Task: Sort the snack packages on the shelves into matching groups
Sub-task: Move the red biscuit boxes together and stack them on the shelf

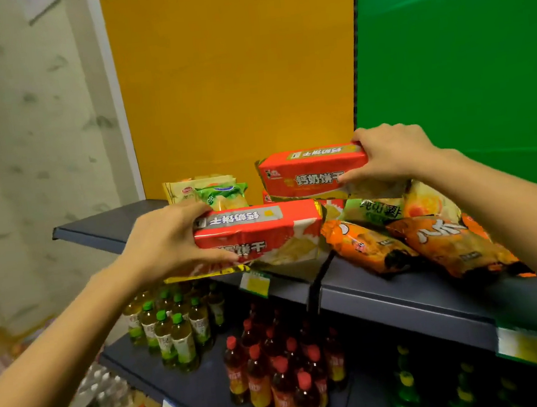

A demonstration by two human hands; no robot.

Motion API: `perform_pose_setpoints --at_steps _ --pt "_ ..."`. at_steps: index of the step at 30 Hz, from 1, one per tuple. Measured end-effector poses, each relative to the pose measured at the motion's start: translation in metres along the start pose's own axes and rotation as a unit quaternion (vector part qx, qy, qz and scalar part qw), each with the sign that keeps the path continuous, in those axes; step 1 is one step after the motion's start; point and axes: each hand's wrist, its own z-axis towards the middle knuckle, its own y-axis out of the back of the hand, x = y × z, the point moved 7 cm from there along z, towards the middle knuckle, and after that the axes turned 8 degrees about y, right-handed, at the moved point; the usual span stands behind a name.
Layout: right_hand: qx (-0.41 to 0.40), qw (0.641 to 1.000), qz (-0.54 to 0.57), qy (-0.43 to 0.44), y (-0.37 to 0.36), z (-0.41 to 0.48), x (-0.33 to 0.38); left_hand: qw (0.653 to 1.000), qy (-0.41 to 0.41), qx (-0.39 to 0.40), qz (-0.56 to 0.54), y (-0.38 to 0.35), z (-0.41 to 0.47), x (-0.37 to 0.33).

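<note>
the shelf [400,292] bore a mixed heap, orange bags [444,239] sprawled on its right. my left hand [162,243] clamped one red pack [263,233] at the front edge, my right hand [393,155] gripped its twin [313,172] just behind, brought near, i judge, to pair them; a small green pack [223,194] lay behind

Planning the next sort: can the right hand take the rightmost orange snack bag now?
Probably not yet: the right hand holds a red rectangular biscuit package; the rightmost orange snack bag lies uncovered below.
</note>
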Motion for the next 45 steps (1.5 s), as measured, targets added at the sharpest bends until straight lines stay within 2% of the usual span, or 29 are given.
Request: perform_pose_setpoints --at_steps 10,17,27,33,35,39,45 --pt "0.066 0.996 -0.066 0.011 -0.063 0.079 0.026 0.994 -0.072 0.086 -0.016 -0.077 0.086 0.004" --pt "0.117 0.992 -0.044 0.002 -0.107 0.103 0.034 0.987 -0.098 0.119 -0.034 -0.118 0.118 0.017" --pt "0.203 0.977 0.061 -0.008 -0.176 0.125 0.041 0.98 -0.109 0.144 -0.09 -0.159 0.137 0.039" --pt "0.265 0.964 0.018 0.004 -0.186 0.126 0.044 0.976 -0.131 0.145 -0.096 -0.167 0.15 0.047" --pt "0.26 0.963 0.065 -0.014 -0.173 0.122 0.04 0.976 -0.143 0.126 -0.107 -0.168 0.154 0.05" --pt "0.185 0.966 0.159 -0.09 -0.127 0.089 0.026 0.971 -0.166 0.113 -0.132 -0.172 0.159 0.049" --pt "0.216 0.949 0.14 -0.181 -0.119 0.007 0.023 0.962 -0.207 0.11 -0.139 -0.181 0.164 0.035"
